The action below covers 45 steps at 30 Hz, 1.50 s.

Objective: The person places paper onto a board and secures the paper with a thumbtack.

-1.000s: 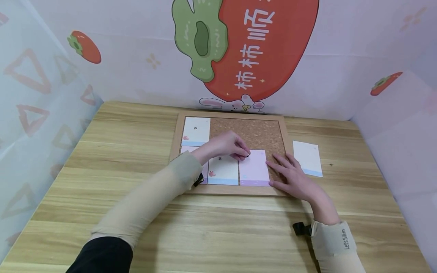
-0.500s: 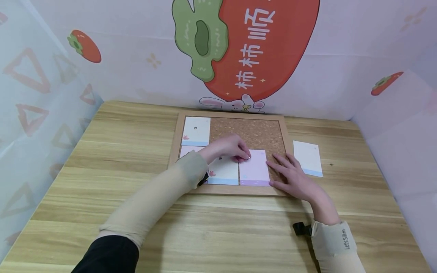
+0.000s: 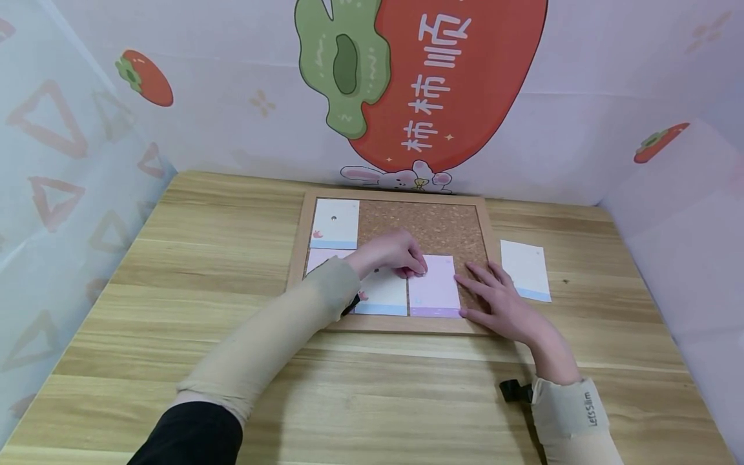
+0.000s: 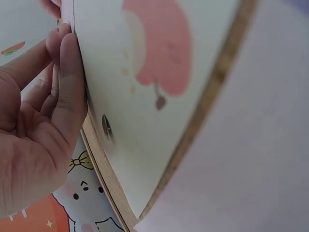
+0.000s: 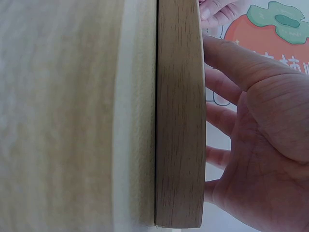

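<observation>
My left hand (image 3: 401, 253) pinches a thumbtack, mostly hidden by the fingertips, against the upper part of a lilac card (image 3: 436, 290) on a corkboard (image 3: 430, 226). My right hand (image 3: 496, 300) rests with fingers spread at the board's right side, fingertips along that card's right edge; in the right wrist view its palm faces the wooden frame (image 5: 181, 116). Left of the lilac card lies a white card (image 3: 383, 294) with a red apple print, held by a metal thumbtack (image 4: 107, 127). Another tacked white card (image 3: 343, 223) fills the upper left corner, above a lilac card partly under my left wrist.
A loose white card (image 3: 526, 271) with a blue bottom band lies on the wooden table (image 3: 395, 394) to the right of the board. Behind the board stands a wall cloth (image 3: 232, 129) printed with persimmons and a rabbit.
My left hand has shifted slightly right and down, its fingertips now lower on the lilac card and covering more of the thumbtack. The right hand keeps its place.
</observation>
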Motion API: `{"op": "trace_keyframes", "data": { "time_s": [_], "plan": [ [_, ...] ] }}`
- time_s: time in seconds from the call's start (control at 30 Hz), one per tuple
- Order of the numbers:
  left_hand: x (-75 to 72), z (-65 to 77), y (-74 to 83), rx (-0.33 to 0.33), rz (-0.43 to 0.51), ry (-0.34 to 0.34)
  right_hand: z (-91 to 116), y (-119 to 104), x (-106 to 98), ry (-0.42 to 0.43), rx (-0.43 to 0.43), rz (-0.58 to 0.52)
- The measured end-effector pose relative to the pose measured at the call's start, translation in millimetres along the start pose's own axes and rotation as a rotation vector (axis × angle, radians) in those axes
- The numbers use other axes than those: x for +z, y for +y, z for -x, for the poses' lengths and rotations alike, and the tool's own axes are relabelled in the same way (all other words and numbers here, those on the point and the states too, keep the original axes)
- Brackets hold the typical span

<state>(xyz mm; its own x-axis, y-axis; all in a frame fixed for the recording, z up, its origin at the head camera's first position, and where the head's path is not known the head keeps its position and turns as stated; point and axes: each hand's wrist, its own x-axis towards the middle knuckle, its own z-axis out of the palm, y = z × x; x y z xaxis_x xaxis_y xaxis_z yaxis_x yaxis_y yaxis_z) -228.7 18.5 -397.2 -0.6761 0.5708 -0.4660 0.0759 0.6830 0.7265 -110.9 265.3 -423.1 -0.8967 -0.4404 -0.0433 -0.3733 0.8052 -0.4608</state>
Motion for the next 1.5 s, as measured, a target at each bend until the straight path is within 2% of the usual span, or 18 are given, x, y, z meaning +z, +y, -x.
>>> {"op": "trace_keyframes", "data": {
  "time_s": [0.13, 0.5, 1.0, 1.5],
  "plan": [
    [0.7, -0.5, 0.3, -0.013, 0.024, 0.006, 0.0, -0.3, -0.3, -0.005, 0.008, -0.002],
    [-0.2, -0.1, 1.3, -0.020, 0.019, 0.000, -0.4, -0.3, -0.4, -0.006, 0.010, -0.009],
    [0.3, -3.2, 3.1, -0.022, -0.061, 0.012, 0.0, -1.6, -1.9, -0.010, 0.010, -0.004],
    [-1.5, 2.8, 9.7, -0.053, -0.059, 0.011, -0.4, -1.3, -1.5, -0.020, 0.019, 0.006]
  ]
}}
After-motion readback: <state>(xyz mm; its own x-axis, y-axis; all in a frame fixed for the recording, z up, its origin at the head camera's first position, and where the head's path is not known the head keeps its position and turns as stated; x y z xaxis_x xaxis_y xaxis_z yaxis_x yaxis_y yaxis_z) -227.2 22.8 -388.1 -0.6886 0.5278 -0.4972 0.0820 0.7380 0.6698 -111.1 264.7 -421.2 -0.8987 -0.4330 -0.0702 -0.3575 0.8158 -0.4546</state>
